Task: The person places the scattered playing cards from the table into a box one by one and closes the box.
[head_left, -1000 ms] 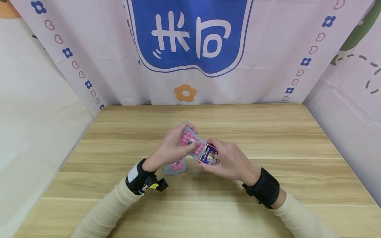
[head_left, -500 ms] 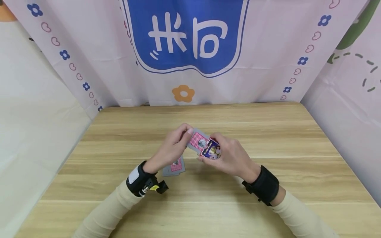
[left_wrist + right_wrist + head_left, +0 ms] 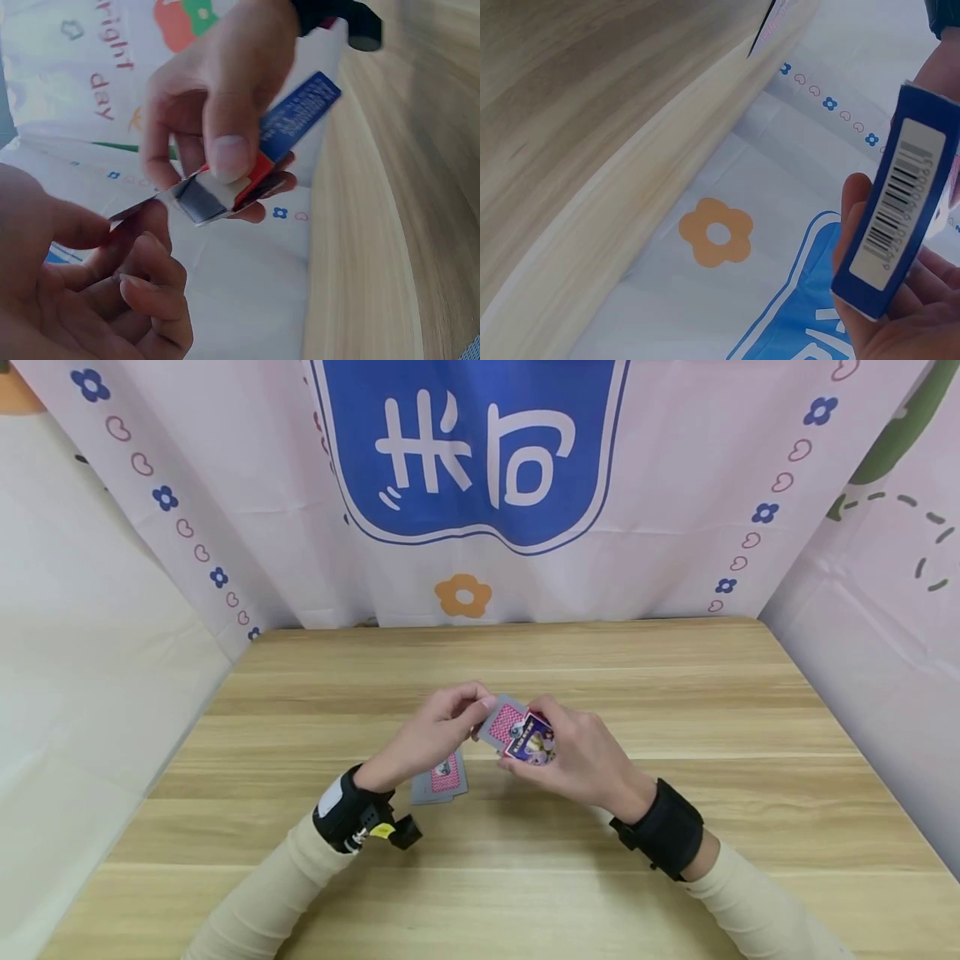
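In the head view my left hand (image 3: 442,722) pinches the outer end of playing cards (image 3: 506,720) with red checkered backs and grey borders. Their other end sits inside the mouth of a small card box (image 3: 534,742) with a purple pictured front. My right hand (image 3: 588,764) grips that box from the right, thumb on the near side and fingers on the far side. The left wrist view shows the box's blue and red side (image 3: 296,116) and the thin card edge between my left fingertips. A barcode label (image 3: 896,202) marks the box end in the right wrist view.
More playing cards (image 3: 444,779) lie overlapping face down on the wooden table (image 3: 480,893), beside my left forearm. A printed cloth (image 3: 675,568) hangs behind the table's back edge. Each wrist wears a black strap (image 3: 663,831).
The cards stick out of the box less than before. My left thumb has shifted from across their backs to their outer end. The right hand keeps its grip on the box.
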Motion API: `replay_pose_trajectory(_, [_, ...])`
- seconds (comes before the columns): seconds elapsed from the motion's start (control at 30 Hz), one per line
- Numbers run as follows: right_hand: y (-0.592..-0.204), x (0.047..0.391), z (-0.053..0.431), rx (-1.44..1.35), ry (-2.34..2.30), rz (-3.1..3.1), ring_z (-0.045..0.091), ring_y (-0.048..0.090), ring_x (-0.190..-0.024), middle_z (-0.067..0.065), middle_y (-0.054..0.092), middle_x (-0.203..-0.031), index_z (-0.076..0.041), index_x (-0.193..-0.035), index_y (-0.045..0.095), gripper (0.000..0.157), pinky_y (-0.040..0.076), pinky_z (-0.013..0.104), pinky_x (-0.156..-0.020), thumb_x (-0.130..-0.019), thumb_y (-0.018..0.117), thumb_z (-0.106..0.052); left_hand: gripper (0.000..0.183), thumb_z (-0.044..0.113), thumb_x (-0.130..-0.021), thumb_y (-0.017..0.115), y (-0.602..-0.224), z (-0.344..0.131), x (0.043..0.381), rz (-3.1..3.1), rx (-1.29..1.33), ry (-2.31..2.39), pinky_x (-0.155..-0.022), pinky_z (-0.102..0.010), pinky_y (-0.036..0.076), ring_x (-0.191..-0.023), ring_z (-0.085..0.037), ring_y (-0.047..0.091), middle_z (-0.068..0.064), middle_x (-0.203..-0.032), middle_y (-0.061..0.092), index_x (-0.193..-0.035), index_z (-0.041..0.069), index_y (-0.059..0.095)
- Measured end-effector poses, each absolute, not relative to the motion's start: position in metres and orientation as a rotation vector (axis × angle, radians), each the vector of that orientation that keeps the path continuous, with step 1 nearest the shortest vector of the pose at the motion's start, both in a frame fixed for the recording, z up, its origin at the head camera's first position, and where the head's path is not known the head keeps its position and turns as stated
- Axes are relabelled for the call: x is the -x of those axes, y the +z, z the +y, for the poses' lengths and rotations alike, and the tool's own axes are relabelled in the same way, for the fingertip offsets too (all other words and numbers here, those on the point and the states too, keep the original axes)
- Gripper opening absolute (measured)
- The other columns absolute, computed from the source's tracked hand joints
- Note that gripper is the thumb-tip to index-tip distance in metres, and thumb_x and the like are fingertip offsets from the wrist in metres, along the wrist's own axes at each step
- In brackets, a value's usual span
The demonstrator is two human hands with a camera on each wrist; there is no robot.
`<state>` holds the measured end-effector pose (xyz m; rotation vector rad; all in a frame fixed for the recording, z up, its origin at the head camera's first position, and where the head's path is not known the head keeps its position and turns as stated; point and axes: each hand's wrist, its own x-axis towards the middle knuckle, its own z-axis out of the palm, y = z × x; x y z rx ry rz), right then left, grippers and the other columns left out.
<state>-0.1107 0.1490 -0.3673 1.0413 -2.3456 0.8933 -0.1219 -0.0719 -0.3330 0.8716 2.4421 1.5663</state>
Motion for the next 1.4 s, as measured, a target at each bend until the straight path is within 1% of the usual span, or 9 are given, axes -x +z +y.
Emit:
replay_pose_trajectory(0.17, [-0.367,0.109,0.149,-1.051,0.890,-2.345,0.005,0.051,-0.054,0.001,0.060,-0.075,-0.003,-0.106,0.051,0.061,0.047,0.021,-0.040,-0.068,0.080,-0.042,0.016,0.022,-0.101,0.048,-0.332,-0.075,0.123,2.378,-0.866,1.503,-0.059,-0.031,0.042,-0.068,-0.023,0.051,-0.007,-0.076,0.054,-0.095,0.015,0.060])
replay_pose_trajectory(0.47, [-0.365,0.108,0.147,-1.070,0.904,-2.319,0.004,0.051,-0.056,0.000,0.059,-0.074,-0.003,-0.105,0.052,0.059,0.047,0.021,-0.042,-0.069,0.079,-0.042,0.019,0.032,-0.094,0.059,-0.337,-0.071,0.124,2.354,-0.722,1.466,-0.066,-0.035,0.047,-0.075,-0.018,0.058,-0.003,-0.083,0.064,-0.089,0.015,0.063])
replay_pose_trajectory(0.7, [-0.365,0.108,0.147,-1.072,0.912,-2.319,0.005,0.053,-0.057,0.001,0.061,-0.076,-0.003,-0.106,0.052,0.061,0.049,0.021,-0.043,-0.068,0.081,-0.040,0.025,0.033,-0.098,0.052,-0.339,-0.072,0.127,2.313,-0.730,1.474,-0.060,-0.034,0.038,-0.071,-0.021,0.050,-0.007,-0.082,0.058,-0.089,0.012,0.061])
replay_pose_trajectory(0.83, [-0.365,0.108,0.148,-1.083,0.906,-2.316,0.005,0.052,-0.057,0.000,0.059,-0.075,-0.003,-0.106,0.052,0.060,0.048,0.021,-0.043,-0.069,0.079,-0.042,0.022,0.035,-0.096,0.055,-0.340,-0.073,0.129,2.282,-0.735,1.438,-0.069,-0.038,0.046,-0.079,-0.021,0.056,-0.007,-0.087,0.063,-0.094,0.015,0.062])
replay_pose_trajectory(0.97, [-0.365,0.108,0.148,-1.093,0.902,-2.314,0.005,0.051,-0.057,0.000,0.058,-0.075,-0.003,-0.105,0.052,0.060,0.047,0.020,-0.043,-0.072,0.075,-0.048,0.023,0.036,-0.094,0.057,-0.345,-0.071,0.131,2.258,-0.706,1.420,-0.076,-0.050,0.048,-0.085,-0.028,0.058,-0.006,-0.089,0.065,-0.098,0.014,0.060])
replay_pose_trajectory(1.1, [-0.365,0.107,0.147,-1.091,0.894,-2.313,0.004,0.051,-0.057,-0.001,0.057,-0.074,-0.003,-0.105,0.052,0.061,0.047,0.020,-0.042,-0.074,0.072,-0.051,0.028,0.041,-0.093,0.058,-0.349,-0.069,0.132,2.247,-0.681,1.410,-0.074,-0.052,0.046,-0.086,-0.036,0.055,-0.006,-0.086,0.064,-0.098,0.013,0.059])
replay_pose_trajectory(1.2, [-0.365,0.108,0.148,-1.087,0.885,-2.317,0.004,0.051,-0.056,-0.001,0.057,-0.074,-0.003,-0.105,0.052,0.061,0.047,0.020,-0.042,-0.073,0.072,-0.051,0.029,0.042,-0.095,0.054,-0.350,-0.070,0.133,2.287,-0.716,1.374,-0.074,-0.050,0.047,-0.085,-0.034,0.056,-0.006,-0.086,0.063,-0.098,0.014,0.059])
replay_pose_trajectory(1.33, [-0.365,0.108,0.148,-1.067,0.869,-2.327,0.005,0.051,-0.055,0.001,0.059,-0.075,-0.002,-0.106,0.053,0.062,0.046,0.021,-0.041,-0.073,0.073,-0.050,0.032,0.042,-0.099,0.044,-0.354,-0.073,0.138,2.561,-0.844,1.164,-0.060,-0.037,0.048,-0.069,-0.022,0.056,-0.004,-0.080,0.061,-0.098,0.014,0.059])
replay_pose_trajectory(1.4, [-0.365,0.108,0.149,-1.057,0.858,-2.335,0.006,0.051,-0.055,0.002,0.060,-0.076,-0.002,-0.107,0.053,0.063,0.047,0.021,-0.042,-0.072,0.074,-0.049,0.035,0.043,-0.098,0.045,-0.358,-0.076,0.140,2.765,-0.905,0.914,-0.054,-0.031,0.045,-0.062,-0.015,0.052,-0.003,-0.079,0.060,-0.099,0.012,0.060])
